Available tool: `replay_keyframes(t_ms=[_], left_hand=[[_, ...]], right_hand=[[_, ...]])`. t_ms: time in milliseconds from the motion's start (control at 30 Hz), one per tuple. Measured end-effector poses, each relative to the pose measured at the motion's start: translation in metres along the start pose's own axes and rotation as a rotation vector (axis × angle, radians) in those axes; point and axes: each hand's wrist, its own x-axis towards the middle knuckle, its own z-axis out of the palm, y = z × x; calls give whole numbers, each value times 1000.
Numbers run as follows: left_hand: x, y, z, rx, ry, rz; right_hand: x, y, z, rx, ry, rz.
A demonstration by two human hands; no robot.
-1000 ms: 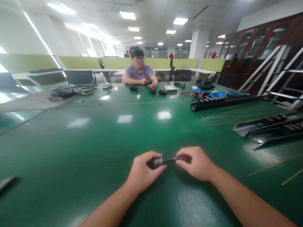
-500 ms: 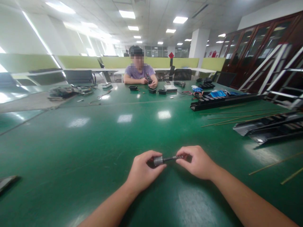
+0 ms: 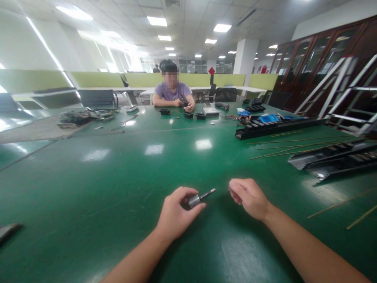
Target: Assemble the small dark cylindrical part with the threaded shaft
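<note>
Above the green table [image 3: 129, 169], my left hand [image 3: 176, 214] grips a small motor [image 3: 194, 201], a silver cylinder with a thin dark shaft. Its shaft points up and to the right, free of both hands, with a pale tip. To the right of that tip, apart from it, my right hand [image 3: 249, 198] is closed, thumb against curled fingers. Whatever it may hold is hidden by the fingers.
Opposite sits a person [image 3: 171, 91] handling a dark device, with small black trays [image 3: 188, 115] nearby. At right lie long black channels [image 3: 265, 129] and thin rods [image 3: 288, 149]. A ladder [image 3: 326, 86] stands beyond. A flat grey object [image 3: 8, 231] is at the left edge.
My right hand has come off the shaft's end and moved slightly right, its fingers curling in. The dark piece at its fingertips is no longer visible. The shaft now tilts further up.
</note>
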Motion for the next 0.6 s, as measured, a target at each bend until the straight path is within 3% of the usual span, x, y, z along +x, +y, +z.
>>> replay_keyframes(t_ms=[133,367,500,600], left_hand=[[5,-2,0,-97,34,-66],[12,-12,4,-403,27,-200],[8,-4,-2,-396,24,-189],[-4,6,-20,-288,57,-160]], right_hand=[[1,14,4,81,60,30],[5,22,6,1,61,33],[6,18,7,-42,53,35],[6,16,8,-74,62,35]])
